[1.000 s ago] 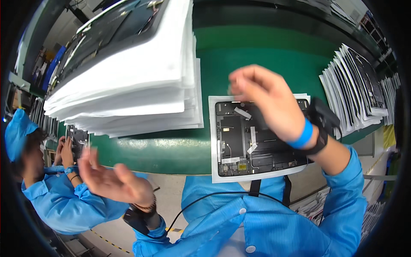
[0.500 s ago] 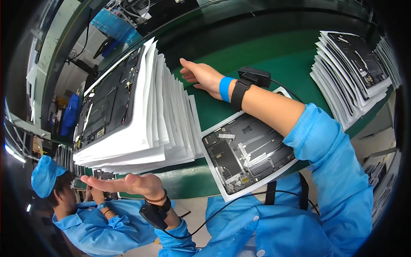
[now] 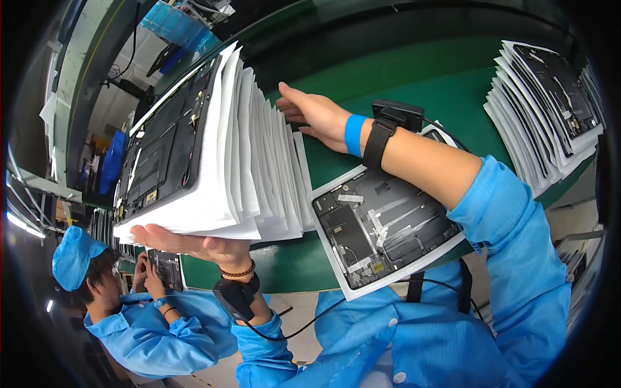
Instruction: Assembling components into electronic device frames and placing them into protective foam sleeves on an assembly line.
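A tall stack of white trays (image 3: pixel 233 149) with a dark flat panel on top stands on the green table (image 3: pixel 414 84). My left hand (image 3: pixel 194 242) lies palm up under the stack's near edge. My right hand (image 3: pixel 314 113) reaches across and presses its fingers against the stack's far right side; the wrist wears a blue band and a black strap with a small box. Under my right forearm a single white tray with a dark panel (image 3: pixel 381 229) lies flat at the table's front edge.
A second fanned stack of trays with dark panels (image 3: pixel 550 103) sits at the right of the table. A person in a blue coat and cap (image 3: pixel 123 310) works at lower left, holding a small dark part. A cable runs from my left wrist.
My right hand has reached further to the stack's far side. My left hand has risen from open air to under the stack's near edge.
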The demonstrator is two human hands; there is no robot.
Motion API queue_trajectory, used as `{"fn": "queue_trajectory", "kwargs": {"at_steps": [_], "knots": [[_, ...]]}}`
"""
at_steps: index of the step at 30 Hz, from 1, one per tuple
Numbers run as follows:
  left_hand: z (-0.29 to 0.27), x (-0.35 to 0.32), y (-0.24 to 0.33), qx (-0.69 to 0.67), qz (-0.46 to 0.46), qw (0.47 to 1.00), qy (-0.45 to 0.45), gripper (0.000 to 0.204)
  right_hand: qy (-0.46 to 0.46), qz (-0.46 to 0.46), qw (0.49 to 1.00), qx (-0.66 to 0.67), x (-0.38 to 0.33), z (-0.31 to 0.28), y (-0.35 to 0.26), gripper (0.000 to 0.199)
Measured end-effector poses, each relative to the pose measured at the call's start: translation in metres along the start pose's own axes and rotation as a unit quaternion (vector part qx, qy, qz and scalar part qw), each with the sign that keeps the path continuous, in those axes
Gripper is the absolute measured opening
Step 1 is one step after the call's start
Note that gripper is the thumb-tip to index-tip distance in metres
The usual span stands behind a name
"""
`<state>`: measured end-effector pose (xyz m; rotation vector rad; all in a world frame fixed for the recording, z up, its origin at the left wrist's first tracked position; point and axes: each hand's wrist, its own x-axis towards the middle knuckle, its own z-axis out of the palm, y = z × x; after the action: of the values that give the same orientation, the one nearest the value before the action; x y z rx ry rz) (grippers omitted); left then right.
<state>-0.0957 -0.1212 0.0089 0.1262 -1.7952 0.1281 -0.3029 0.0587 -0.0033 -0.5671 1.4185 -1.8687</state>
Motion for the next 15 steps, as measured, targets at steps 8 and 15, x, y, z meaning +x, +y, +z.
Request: {"fn": "queue_trajectory", "kwargs": {"at_steps": [8,15], "knots": [[0.001,-0.007,0.0,0.016,0.024,1.0,-0.001,0.081,0.05,0.046,0.998,-0.011,-0.007,0.012,0.01,0.084],[0.003,-0.012,0.004,0.005,0.016,1.0,0.006,0.08,0.158,0.084,0.982,0.059,-0.06,0.009,0.001,0.077]]}}
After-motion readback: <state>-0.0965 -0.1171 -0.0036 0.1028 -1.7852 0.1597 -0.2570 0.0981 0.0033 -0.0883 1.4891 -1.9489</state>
